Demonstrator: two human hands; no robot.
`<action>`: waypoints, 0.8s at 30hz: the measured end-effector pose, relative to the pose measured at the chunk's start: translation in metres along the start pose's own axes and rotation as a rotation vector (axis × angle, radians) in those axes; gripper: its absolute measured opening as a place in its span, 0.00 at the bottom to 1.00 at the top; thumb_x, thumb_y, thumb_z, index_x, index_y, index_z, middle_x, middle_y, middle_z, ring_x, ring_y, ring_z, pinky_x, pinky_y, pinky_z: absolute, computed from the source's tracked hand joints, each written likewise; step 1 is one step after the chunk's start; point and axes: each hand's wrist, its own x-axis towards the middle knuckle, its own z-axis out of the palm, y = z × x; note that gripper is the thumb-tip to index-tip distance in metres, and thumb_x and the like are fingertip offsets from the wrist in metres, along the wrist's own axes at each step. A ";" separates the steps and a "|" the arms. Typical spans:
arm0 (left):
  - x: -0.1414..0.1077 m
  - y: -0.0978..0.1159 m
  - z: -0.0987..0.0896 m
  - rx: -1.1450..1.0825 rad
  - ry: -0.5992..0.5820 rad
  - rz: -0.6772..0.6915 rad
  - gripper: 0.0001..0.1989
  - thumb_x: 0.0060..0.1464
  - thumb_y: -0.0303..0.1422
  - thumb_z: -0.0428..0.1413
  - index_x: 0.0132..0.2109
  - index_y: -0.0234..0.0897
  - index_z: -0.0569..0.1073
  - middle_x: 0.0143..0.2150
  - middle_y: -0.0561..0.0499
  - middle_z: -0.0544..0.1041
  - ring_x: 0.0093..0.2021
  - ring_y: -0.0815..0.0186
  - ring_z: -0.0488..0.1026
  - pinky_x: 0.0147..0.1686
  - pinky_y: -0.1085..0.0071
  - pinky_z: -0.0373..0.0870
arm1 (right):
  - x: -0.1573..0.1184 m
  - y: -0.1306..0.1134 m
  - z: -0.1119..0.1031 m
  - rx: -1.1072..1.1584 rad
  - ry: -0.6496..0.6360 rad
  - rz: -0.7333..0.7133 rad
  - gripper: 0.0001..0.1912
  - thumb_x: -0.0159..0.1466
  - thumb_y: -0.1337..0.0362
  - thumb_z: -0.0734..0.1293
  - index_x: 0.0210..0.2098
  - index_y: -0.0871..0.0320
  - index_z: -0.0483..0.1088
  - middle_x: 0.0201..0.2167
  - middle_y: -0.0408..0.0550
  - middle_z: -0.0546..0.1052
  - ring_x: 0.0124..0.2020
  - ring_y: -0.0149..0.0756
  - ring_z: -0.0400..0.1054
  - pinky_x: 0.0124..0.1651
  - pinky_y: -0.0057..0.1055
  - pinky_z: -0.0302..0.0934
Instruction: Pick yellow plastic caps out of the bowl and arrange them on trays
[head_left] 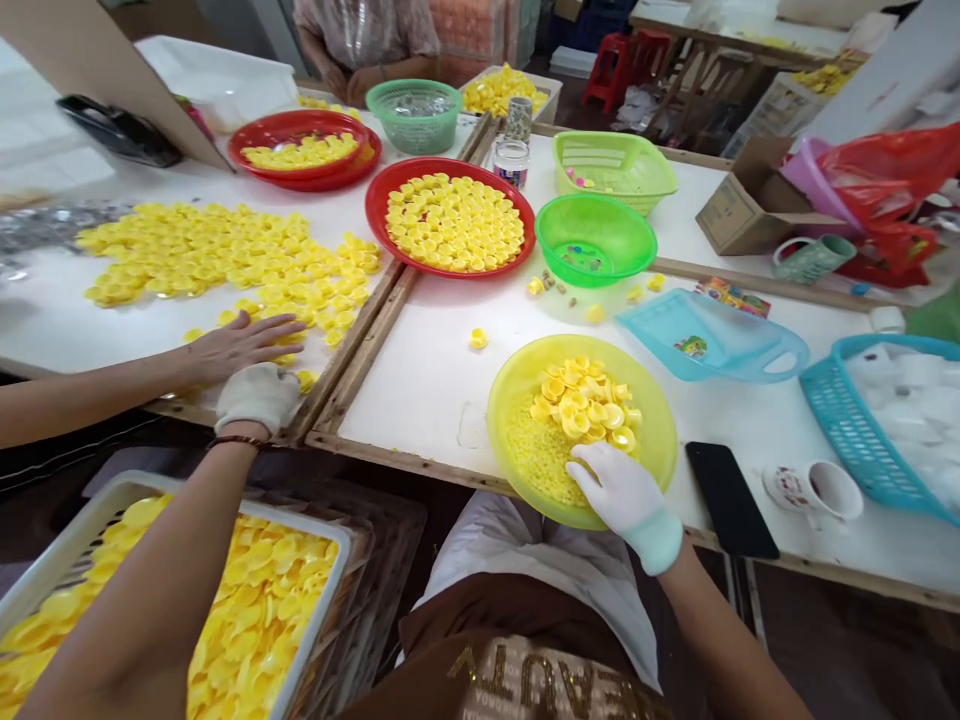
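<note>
My left hand [259, 398], in a white glove, is at the front edge of the left table beside loose yellow plastic cups [202, 250]. Its fingers look curled downward, and whatever is under them is hidden. My right hand [619, 488], also gloved, reaches over the near rim of a yellow bowl [656, 440]. Its visible fingers are apart, close to small yellow beads [540, 455] and a heap of yellow cups [585, 400] inside the bowl. One yellow cup piece [478, 339] lies alone on the table left of the bowl.
A co-worker's bare hand [247, 345] lies flat beside my left. Beyond are a red tray [375, 225] of cups and a green bowl [600, 215]. Right are a blue scoop-shaped tray [712, 340], phone [731, 500], mug [814, 490] and blue basket [840, 400]. A crate [341, 545] of yellow pieces stands below left.
</note>
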 end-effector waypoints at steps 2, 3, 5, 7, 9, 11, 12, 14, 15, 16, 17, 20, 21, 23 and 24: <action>-0.003 0.014 0.000 -0.010 0.053 0.045 0.15 0.56 0.40 0.54 0.25 0.39 0.62 0.26 0.44 0.68 0.48 0.39 0.72 0.45 0.50 0.67 | 0.002 0.001 -0.003 0.012 0.020 0.013 0.13 0.71 0.59 0.59 0.42 0.55 0.73 0.44 0.52 0.78 0.47 0.43 0.72 0.49 0.36 0.62; -0.006 0.027 -0.002 -0.032 0.100 0.103 0.16 0.58 0.42 0.52 0.27 0.38 0.64 0.29 0.42 0.71 0.49 0.39 0.72 0.45 0.50 0.66 | 0.003 0.001 -0.006 0.011 0.026 0.032 0.12 0.71 0.59 0.59 0.42 0.56 0.73 0.43 0.52 0.78 0.47 0.43 0.72 0.49 0.35 0.61; -0.018 0.062 -0.006 -0.120 0.160 0.275 0.16 0.60 0.43 0.50 0.32 0.36 0.70 0.35 0.41 0.75 0.50 0.43 0.73 0.46 0.54 0.66 | 0.007 -0.001 -0.010 -0.016 0.010 0.082 0.12 0.71 0.58 0.60 0.40 0.56 0.73 0.41 0.52 0.77 0.45 0.42 0.71 0.47 0.34 0.60; -0.030 0.108 -0.005 -0.215 0.131 0.445 0.14 0.60 0.41 0.51 0.37 0.36 0.75 0.37 0.43 0.77 0.46 0.51 0.74 0.46 0.60 0.66 | 0.013 -0.007 -0.014 -0.049 -0.046 0.122 0.13 0.69 0.55 0.62 0.37 0.57 0.72 0.39 0.53 0.77 0.43 0.42 0.71 0.43 0.33 0.59; -0.037 0.157 0.004 -0.281 0.013 0.515 0.13 0.60 0.39 0.52 0.39 0.36 0.77 0.37 0.46 0.79 0.41 0.58 0.75 0.43 0.65 0.67 | 0.021 -0.016 -0.015 -0.045 -0.136 0.106 0.16 0.66 0.50 0.65 0.37 0.57 0.71 0.38 0.52 0.76 0.40 0.42 0.71 0.39 0.33 0.58; -0.035 0.200 0.019 -0.342 -0.111 0.467 0.12 0.60 0.37 0.53 0.41 0.36 0.77 0.34 0.46 0.79 0.36 0.60 0.75 0.41 0.67 0.68 | 0.028 -0.023 -0.014 -0.017 -0.211 0.064 0.19 0.61 0.47 0.68 0.39 0.57 0.71 0.39 0.52 0.76 0.38 0.42 0.70 0.37 0.32 0.57; -0.032 0.218 0.029 -0.377 -0.162 0.423 0.12 0.61 0.36 0.53 0.43 0.35 0.77 0.33 0.46 0.78 0.34 0.61 0.74 0.40 0.67 0.68 | 0.031 -0.025 -0.012 0.002 -0.235 0.040 0.19 0.60 0.48 0.69 0.41 0.57 0.71 0.39 0.53 0.76 0.37 0.42 0.70 0.36 0.32 0.57; -0.023 0.244 0.047 -0.439 -0.236 0.334 0.13 0.60 0.36 0.54 0.45 0.32 0.76 0.32 0.45 0.78 0.31 0.62 0.74 0.37 0.67 0.69 | 0.036 -0.026 -0.010 0.044 -0.253 0.000 0.16 0.59 0.54 0.69 0.42 0.58 0.71 0.39 0.52 0.77 0.36 0.42 0.70 0.36 0.32 0.57; -0.018 0.253 0.055 -0.457 -0.252 0.309 0.12 0.59 0.35 0.55 0.45 0.31 0.76 0.31 0.45 0.77 0.30 0.63 0.73 0.36 0.68 0.69 | 0.038 -0.024 -0.009 0.065 -0.254 -0.018 0.13 0.59 0.58 0.68 0.42 0.58 0.72 0.39 0.52 0.77 0.37 0.41 0.70 0.37 0.32 0.58; -0.015 0.258 0.061 -0.469 -0.260 0.295 0.11 0.58 0.34 0.55 0.43 0.31 0.76 0.31 0.45 0.77 0.29 0.63 0.73 0.35 0.68 0.69 | 0.039 -0.021 -0.008 0.089 -0.257 -0.038 0.11 0.59 0.62 0.68 0.41 0.58 0.72 0.39 0.50 0.78 0.37 0.41 0.70 0.38 0.31 0.59; -0.013 0.261 0.064 -0.474 -0.266 0.282 0.10 0.57 0.33 0.56 0.41 0.30 0.76 0.31 0.45 0.77 0.29 0.64 0.72 0.34 0.69 0.69 | 0.039 -0.017 -0.007 0.119 -0.261 -0.055 0.10 0.59 0.65 0.67 0.40 0.58 0.73 0.39 0.49 0.78 0.38 0.40 0.71 0.40 0.31 0.60; -0.020 0.260 0.056 -0.588 -0.269 0.242 0.08 0.55 0.33 0.56 0.37 0.30 0.74 0.32 0.44 0.77 0.30 0.64 0.73 0.33 0.69 0.70 | 0.038 -0.006 -0.008 0.264 -0.255 -0.082 0.09 0.58 0.71 0.66 0.38 0.58 0.74 0.40 0.47 0.80 0.42 0.38 0.72 0.46 0.30 0.62; -0.026 0.258 0.048 -0.660 -0.275 0.231 0.08 0.55 0.34 0.56 0.37 0.31 0.73 0.32 0.44 0.77 0.29 0.65 0.73 0.32 0.68 0.71 | 0.037 -0.003 -0.009 0.328 -0.241 -0.082 0.09 0.58 0.72 0.66 0.38 0.58 0.74 0.40 0.47 0.80 0.42 0.37 0.72 0.48 0.31 0.62; -0.047 0.253 0.026 -0.787 -0.305 0.242 0.09 0.55 0.36 0.56 0.37 0.33 0.72 0.30 0.45 0.77 0.28 0.65 0.73 0.30 0.68 0.72 | 0.033 0.002 -0.011 0.433 -0.181 -0.072 0.08 0.59 0.71 0.65 0.37 0.58 0.75 0.41 0.46 0.80 0.43 0.37 0.73 0.51 0.33 0.63; -0.060 0.252 0.014 -0.816 -0.334 0.270 0.09 0.55 0.36 0.57 0.36 0.33 0.72 0.29 0.46 0.77 0.27 0.65 0.73 0.30 0.68 0.72 | 0.031 0.004 -0.013 0.468 -0.138 -0.064 0.08 0.60 0.71 0.65 0.38 0.58 0.75 0.41 0.47 0.80 0.44 0.37 0.73 0.52 0.34 0.63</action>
